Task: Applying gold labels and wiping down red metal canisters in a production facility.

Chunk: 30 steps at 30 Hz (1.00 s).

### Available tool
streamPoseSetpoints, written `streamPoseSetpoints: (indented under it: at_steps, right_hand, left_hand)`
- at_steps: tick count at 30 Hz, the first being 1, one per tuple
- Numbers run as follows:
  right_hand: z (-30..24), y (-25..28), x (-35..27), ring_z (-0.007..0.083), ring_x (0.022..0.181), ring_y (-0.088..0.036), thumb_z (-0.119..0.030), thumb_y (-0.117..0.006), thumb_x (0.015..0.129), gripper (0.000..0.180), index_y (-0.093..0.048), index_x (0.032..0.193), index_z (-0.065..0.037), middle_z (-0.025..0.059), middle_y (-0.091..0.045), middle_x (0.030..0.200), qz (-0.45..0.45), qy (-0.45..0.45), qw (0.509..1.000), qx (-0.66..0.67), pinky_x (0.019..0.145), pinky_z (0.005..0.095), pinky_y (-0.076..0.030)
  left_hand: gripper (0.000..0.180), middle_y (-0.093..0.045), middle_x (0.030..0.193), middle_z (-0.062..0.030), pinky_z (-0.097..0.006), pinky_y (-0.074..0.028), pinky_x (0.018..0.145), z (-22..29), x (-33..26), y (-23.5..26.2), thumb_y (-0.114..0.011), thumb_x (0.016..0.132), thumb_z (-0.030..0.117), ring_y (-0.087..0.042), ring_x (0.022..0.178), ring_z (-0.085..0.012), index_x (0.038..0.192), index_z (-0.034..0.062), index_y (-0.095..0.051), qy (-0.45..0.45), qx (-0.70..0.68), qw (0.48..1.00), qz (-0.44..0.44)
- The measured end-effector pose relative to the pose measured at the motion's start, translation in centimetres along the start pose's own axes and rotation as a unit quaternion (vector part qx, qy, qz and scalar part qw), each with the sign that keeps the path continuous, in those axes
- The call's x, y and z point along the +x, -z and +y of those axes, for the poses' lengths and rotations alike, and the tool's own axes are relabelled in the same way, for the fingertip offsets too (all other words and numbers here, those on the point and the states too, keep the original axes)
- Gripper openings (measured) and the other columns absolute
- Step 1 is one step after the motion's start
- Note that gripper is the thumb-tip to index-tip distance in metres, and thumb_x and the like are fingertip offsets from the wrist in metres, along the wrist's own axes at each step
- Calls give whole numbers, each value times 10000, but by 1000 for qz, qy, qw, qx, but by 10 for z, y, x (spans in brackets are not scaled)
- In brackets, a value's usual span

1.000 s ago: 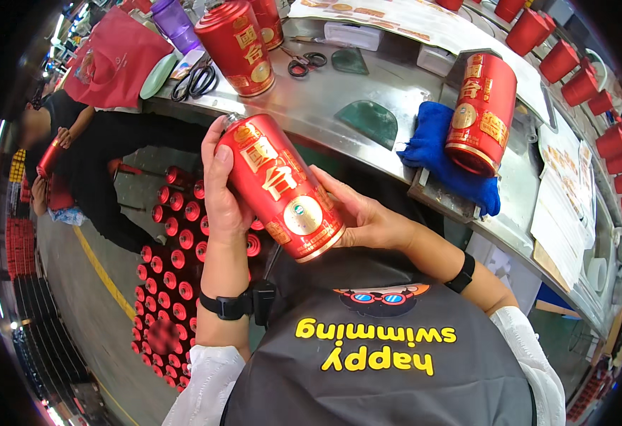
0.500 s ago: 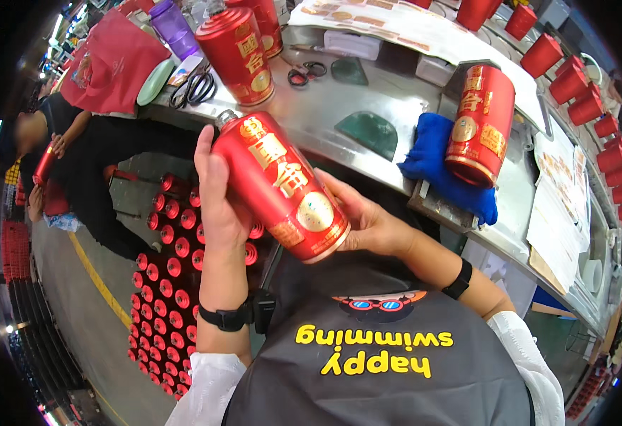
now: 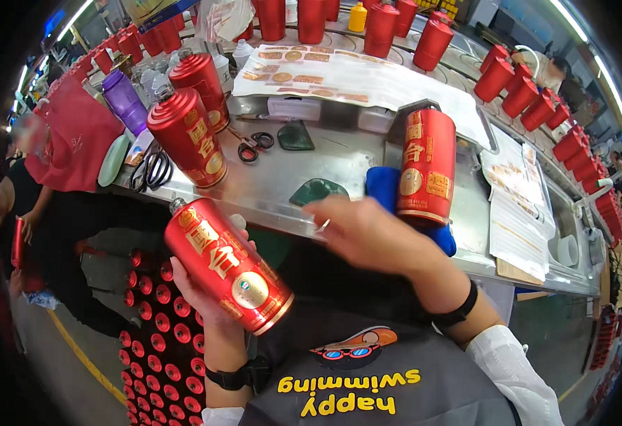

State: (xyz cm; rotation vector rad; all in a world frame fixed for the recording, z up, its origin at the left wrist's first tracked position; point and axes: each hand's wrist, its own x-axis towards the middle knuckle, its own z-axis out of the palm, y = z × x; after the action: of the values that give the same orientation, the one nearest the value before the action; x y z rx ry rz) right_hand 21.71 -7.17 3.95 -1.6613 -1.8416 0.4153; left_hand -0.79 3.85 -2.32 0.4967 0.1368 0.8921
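The gold-labelled red bottle (image 3: 229,270) lies to the left of the right hand (image 3: 378,234) and a little nearer the body, with an open gap between it and the right fingers. Its long axis slants, the metal neck (image 3: 177,204) at the upper left and the base at the lower right, close above the dark apron (image 3: 325,341). The left hand (image 3: 201,295) is much the nearer one: its fingers are clamped around the bottle from beneath, holding it in the air in front of the tabletop (image 3: 339,160). The right hand reaches over the tabletop's front edge, its fingers drawn in just beside a dark green scraper-like piece (image 3: 318,190); whether they touch it or pinch anything small, I cannot tell. To the right, a second red bottle (image 3: 428,167) rests on a blue cloth (image 3: 382,186), well apart from the held one. Compared with the earlier frames, where both hands are on the held bottle, the right hand is now off it and over the metal edge, leaving the left hand as its only visible support. The bottle also sits lower and farther left in the view, while more red bottles (image 3: 435,42) show behind the tabletop.
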Motion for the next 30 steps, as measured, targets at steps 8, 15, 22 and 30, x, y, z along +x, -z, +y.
streamPoseSetpoints:
  at_steps: [8,15,22,30]
  right_hand:
    - [57,13,131,314,998,-672,-121,-630,824,244,-719,1048,-79,107,-676,1142,-174,-259,864,-396,768,437,-565]
    - [101,1,151,256,1063,-662,-176,-615,852,258,-730,1082,-152,52,-682,1169,-211,-276,806,-479,797,435,-560]
    - [105,2,145,278,1005,-678,-142,-549,843,236,-741,968,-88,133,-703,1053,-143,-252,811,-508,801,399,-552]
    - [40,10,136,194,732,-695,-109,-603,733,126,-646,789,-4,147,-680,797,0,-241,954,-179,640,342,-547]
  left_hand:
    - [768,-563,1234,-240,-475,-509,921,-9,14,11,-386,917,629,-613,1064,-358,1421,50,-365,30,-51,998,33]
    - [780,-551,1253,-262,-493,-499,941,5,15,27,-397,910,641,-602,1091,-382,1422,52,-373,47,-109,993,22]
    - [766,-526,1304,-245,-489,-501,952,13,16,35,-419,913,627,-585,1126,-377,1409,45,-381,43,-120,991,-47]
    - [811,-545,1270,-264,-498,-509,931,10,10,30,-422,892,659,-605,1087,-385,1417,42,-370,12,-71,997,-18]
